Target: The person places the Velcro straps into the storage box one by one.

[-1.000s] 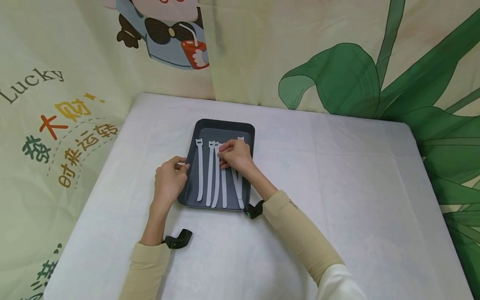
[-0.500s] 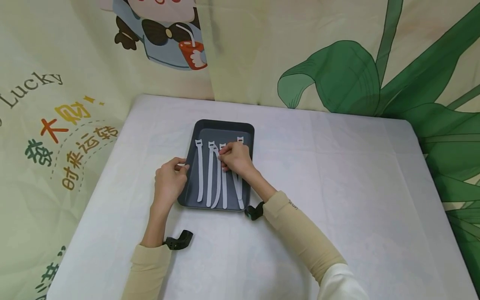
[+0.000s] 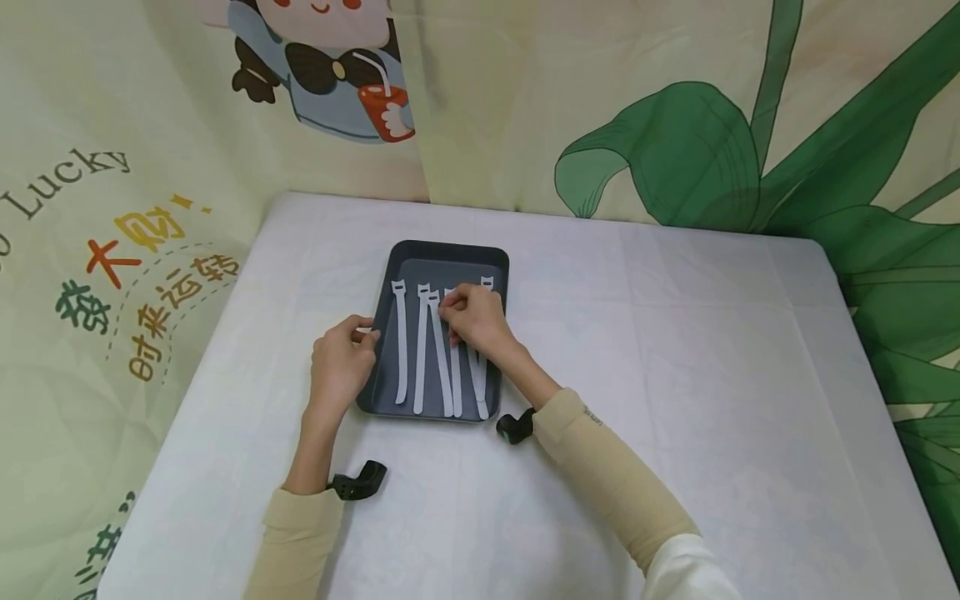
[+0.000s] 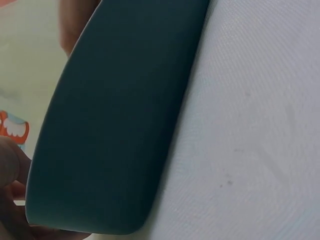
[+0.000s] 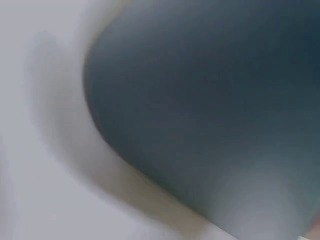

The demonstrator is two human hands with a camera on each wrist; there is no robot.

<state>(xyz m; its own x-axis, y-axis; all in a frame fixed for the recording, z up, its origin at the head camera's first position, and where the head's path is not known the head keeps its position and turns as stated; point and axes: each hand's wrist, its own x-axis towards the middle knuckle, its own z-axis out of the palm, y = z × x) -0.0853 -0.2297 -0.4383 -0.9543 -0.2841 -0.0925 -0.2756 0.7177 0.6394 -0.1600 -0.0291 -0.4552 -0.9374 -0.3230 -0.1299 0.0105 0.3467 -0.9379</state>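
Observation:
Several white hook-and-loop cable ties lie lengthwise in a dark grey tray (image 3: 450, 418) in the head view. My left hand (image 3: 341, 362) grips the tray's left rim, thumb and fingers at the edge. The tray's outer wall (image 4: 110, 120) fills much of the left wrist view, with fingers (image 4: 9, 162) around its end. Over the tray, my right hand (image 3: 478, 321) pinches a slotted-head cable tie (image 3: 442, 362) near its head. The hand covers parts of the ties to the right. Only the blurred tray corner (image 5: 190, 100) and a sliver of skin show in the right wrist view.
A white cloth covers the table (image 3: 675, 375). Printed fabric (image 3: 487, 100) with cartoon and leaf pictures hangs behind and at the sides. Black wrist cameras (image 3: 360, 481) sit at both sleeves. A single cable tie (image 3: 401, 342) lies along the tray's left side.
The pinched cable tie's lower end has swung right, beside its neighbour, after bowing briefly. My right hand has shifted slightly right. The left hand stays at the tray's rim.

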